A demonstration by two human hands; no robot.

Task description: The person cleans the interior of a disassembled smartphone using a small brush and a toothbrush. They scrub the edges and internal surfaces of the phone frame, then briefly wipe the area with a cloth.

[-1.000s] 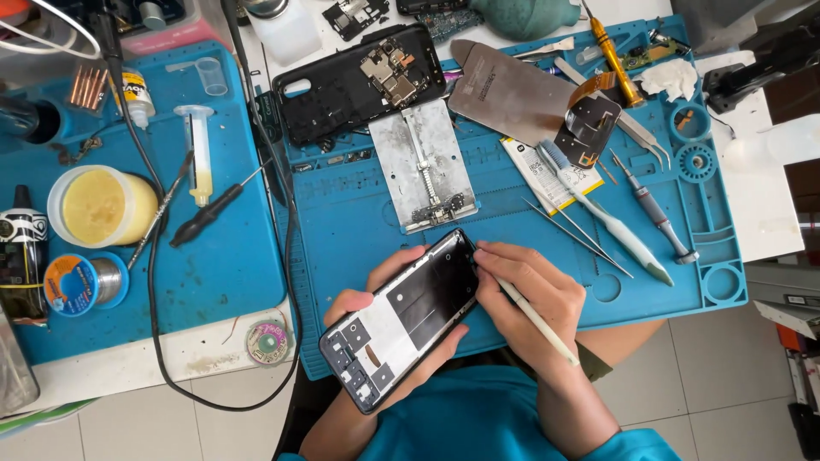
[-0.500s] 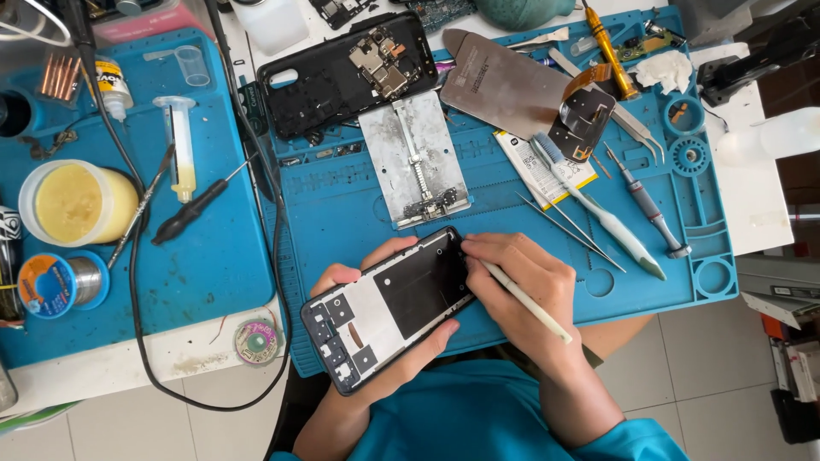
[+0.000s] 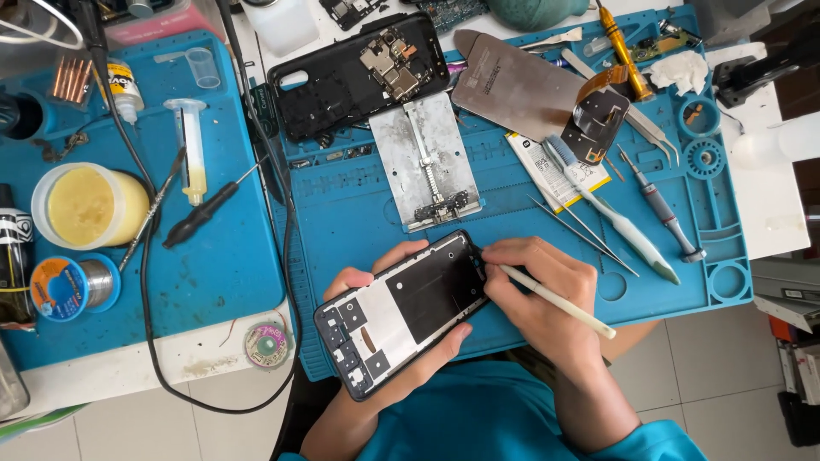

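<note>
My left hand [image 3: 389,341] cradles an opened phone frame [image 3: 401,312] from below, its black and white inner side facing up, tilted over the near edge of the blue work mat [image 3: 342,213]. My right hand [image 3: 538,299] grips a thin cream-coloured stick tool [image 3: 555,300] like a pen, with its tip pressed at the frame's upper right corner. Both hands hover just in front of my teal shirt.
On the mat lie a metal board holder [image 3: 427,162], a black phone back with circuit board [image 3: 359,72], a grey metal plate [image 3: 521,85], a brush [image 3: 611,213], tweezers [image 3: 581,230] and a screwdriver [image 3: 662,209]. At left are a yellow paste tub [image 3: 85,205], syringe [image 3: 192,145], solder reel [image 3: 73,286] and black cable [image 3: 145,282].
The phone frame has turned slightly in my left hand. My right hand has kept the stick tool at the frame's top corner; the view has shifted a little.
</note>
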